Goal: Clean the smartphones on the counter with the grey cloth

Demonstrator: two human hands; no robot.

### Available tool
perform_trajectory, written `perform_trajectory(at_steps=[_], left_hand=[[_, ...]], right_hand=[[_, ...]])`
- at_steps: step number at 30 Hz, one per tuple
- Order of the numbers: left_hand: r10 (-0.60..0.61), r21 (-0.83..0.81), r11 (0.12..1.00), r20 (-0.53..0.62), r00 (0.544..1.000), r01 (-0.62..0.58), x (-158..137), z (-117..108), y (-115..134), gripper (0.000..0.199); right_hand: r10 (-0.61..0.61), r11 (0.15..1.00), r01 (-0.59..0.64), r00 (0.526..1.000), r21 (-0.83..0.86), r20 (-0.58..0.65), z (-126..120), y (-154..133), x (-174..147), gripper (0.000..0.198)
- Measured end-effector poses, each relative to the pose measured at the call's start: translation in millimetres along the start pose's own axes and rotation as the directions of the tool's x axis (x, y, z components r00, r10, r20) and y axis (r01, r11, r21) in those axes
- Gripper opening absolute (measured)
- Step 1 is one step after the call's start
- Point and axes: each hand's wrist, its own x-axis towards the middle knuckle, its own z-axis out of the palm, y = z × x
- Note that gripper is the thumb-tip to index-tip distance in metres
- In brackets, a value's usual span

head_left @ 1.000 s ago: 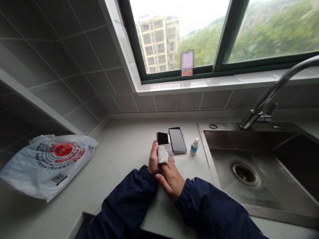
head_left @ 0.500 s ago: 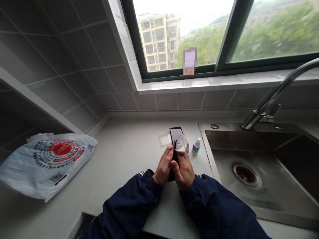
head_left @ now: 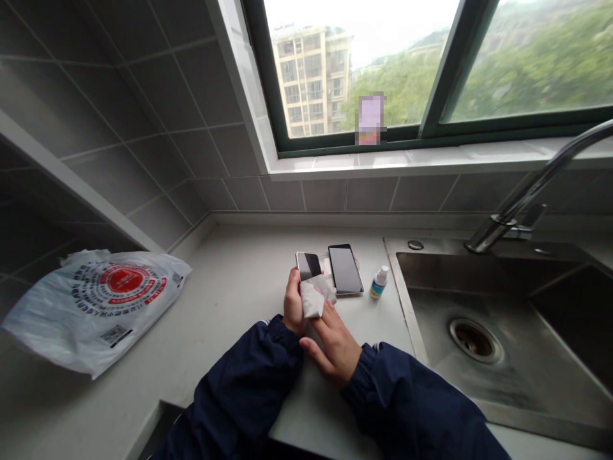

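Note:
My left hand (head_left: 292,302) grips a smartphone (head_left: 308,262) by its edge, its dark screen tilted upward. Over the lower part of that screen lies a folded whitish cloth (head_left: 312,300). The fingers of my right hand (head_left: 334,345) press on the cloth, and its thumb sticks out to the left. Just beyond my hands, a second dark-screened phone (head_left: 347,269) lies flat on the counter. A clear phone case (head_left: 327,265) shows partly between the two phones. To the right stands a small white-capped bottle (head_left: 378,283) with a blue and yellow label.
On the right, a steel sink (head_left: 407,306) with a chrome faucet (head_left: 527,185) is set into the white counter (head_left: 239,275). A white plastic bag (head_left: 100,306) with red print lies at the left. Behind the counter are a tiled wall and a window (head_left: 393,70).
The held phone has turned from edge-on to screen-up and moved left. The cloth has come down onto its screen with my right hand. The second phone is now uncovered.

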Motion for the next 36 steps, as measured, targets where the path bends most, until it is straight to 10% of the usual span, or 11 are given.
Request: perform_trajectory(at_steps=[27,36], left_hand=[[-0.113,0.008,0.994,0.068,0.991,0.113,5.4,-4.7,-2.9,0.062],[0.148,0.230,0.942,0.376,0.915,-0.246,-3.9,-3.6,-20.3,0.033]], right_hand=[[0.032,0.999,-0.033,0.999,-0.021,-0.031,2.4,1.5,-0.7,0.060],[0.115,0.991,-0.127,0.967,-0.038,-0.229,-1.4,11.6,1.0,0.072]])
